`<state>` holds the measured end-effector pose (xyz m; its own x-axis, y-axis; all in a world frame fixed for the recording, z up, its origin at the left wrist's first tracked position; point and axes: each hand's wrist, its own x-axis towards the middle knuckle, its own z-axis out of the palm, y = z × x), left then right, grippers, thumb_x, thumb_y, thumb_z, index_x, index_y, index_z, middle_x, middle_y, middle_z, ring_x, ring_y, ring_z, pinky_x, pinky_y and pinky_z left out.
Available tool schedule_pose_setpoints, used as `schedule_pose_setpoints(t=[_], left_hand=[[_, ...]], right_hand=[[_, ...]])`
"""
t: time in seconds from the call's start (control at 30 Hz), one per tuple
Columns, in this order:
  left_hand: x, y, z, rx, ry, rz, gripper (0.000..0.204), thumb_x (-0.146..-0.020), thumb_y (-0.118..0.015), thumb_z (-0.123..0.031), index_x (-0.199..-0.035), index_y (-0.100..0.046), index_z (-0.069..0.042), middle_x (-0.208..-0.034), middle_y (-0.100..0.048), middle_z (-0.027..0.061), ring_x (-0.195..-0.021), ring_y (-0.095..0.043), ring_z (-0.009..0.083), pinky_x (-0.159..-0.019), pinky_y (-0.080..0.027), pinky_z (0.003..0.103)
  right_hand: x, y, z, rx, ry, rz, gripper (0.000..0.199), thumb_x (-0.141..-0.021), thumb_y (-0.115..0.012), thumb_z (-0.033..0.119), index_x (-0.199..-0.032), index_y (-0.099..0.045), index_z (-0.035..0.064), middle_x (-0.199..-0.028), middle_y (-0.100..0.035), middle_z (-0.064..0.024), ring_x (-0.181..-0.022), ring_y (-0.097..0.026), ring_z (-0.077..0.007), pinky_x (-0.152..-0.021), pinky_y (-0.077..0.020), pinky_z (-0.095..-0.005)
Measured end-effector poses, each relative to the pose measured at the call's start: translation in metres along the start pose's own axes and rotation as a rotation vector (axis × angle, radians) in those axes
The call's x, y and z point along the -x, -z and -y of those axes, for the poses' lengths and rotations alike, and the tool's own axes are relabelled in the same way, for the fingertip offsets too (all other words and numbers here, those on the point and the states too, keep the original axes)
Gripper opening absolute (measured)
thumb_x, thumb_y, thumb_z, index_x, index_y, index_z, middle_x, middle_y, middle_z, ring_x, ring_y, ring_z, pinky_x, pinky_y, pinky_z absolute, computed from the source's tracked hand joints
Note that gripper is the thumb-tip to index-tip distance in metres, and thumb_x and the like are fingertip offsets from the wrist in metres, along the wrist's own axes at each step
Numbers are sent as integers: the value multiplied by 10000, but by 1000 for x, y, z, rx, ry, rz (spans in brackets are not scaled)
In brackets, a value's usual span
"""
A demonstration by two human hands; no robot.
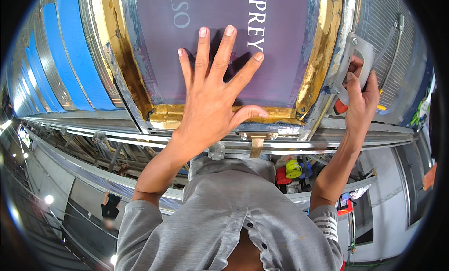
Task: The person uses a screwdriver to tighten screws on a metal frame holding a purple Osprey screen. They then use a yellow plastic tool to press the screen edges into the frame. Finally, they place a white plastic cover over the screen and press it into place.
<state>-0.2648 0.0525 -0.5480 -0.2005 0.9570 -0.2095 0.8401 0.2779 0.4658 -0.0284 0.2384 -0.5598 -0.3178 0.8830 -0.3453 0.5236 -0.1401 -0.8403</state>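
Note:
A printing screen [280,84] with dark purple mesh and pale lettering lies in front of me, edged with worn gold tape [322,42] inside a metal frame. My left hand [210,84] is spread flat over its near middle, fingers apart and pointing away. Whether the palm presses on the mesh or hovers just above, I cannot tell. At the right side of the frame my right hand [360,93] is closed round a grey metal handle [365,49], its fingers through the slot. The handle is fixed by bolts along the frame edge.
Blue strips [70,51] lie in rows on the long table at left. A metal rail [154,136] with a brass bracket [257,145] runs along the near edge. Coloured containers [293,169] sit below it. Another person [111,206] is in the left background.

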Motion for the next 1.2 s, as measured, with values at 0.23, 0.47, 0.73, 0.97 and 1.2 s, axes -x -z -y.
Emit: schedule_pose_setpoints(t=[0.23, 0.47, 0.73, 0.97, 1.2], left_hand=[[-4, -5, 4, -71, -7, 103, 946, -696, -627, -753, -1493, -507, -256, -1654, -169, 238, -1509, -103, 519, -1079, -149, 788], [-9, 7, -1, -83, 3, 140, 942, -719, -618, -747, -1507, -484, -248, -1648, -167, 260, -1503, -112, 528, -1085, -150, 778], [-23, 27, 1, -9, 44, 152, 901, -732, -676, -706, -1453, -550, -181, -1628, -222, 257, -1504, -161, 490, -1120, -136, 727], [-80, 47, 13, 10, 56, -18, 934, -712, -672, -743, -1455, -553, -190, -1629, -224, 253, -1504, -153, 497, -1098, -146, 754], [-118, 44, 22, -4, 35, 10, 962, -699, -642, -781, -1492, -510, -253, -1652, -152, 250, -1513, -94, 507, -1073, -118, 797]], right_hand=[[-2, 2, 1, -4, 4, 19, 368, -943, -563, 112, -1279, -604, -30, -1136, -677, -79, -993, -606, -115, -796, -468, -257], [-6, 5, 12, -5, -31, 9, 380, -918, -567, 96, -1271, -591, -44, -1148, -663, -99, -1019, -604, -141, -860, -468, -279], [-12, 3, 23, -32, -92, -5, 404, -889, -559, 35, -1277, -573, -73, -1153, -652, -135, -1066, -601, -183, -969, -450, -314], [-17, -2, 27, -16, -68, 6, 400, -910, -514, 42, -1293, -543, -68, -1150, -634, -105, -971, -583, -124, -821, -463, -254], [-25, -1, 30, -11, -97, -23, 396, -888, -526, -2, -1277, -575, -59, -1098, -657, -97, -921, -584, -104, -814, -465, -243]])
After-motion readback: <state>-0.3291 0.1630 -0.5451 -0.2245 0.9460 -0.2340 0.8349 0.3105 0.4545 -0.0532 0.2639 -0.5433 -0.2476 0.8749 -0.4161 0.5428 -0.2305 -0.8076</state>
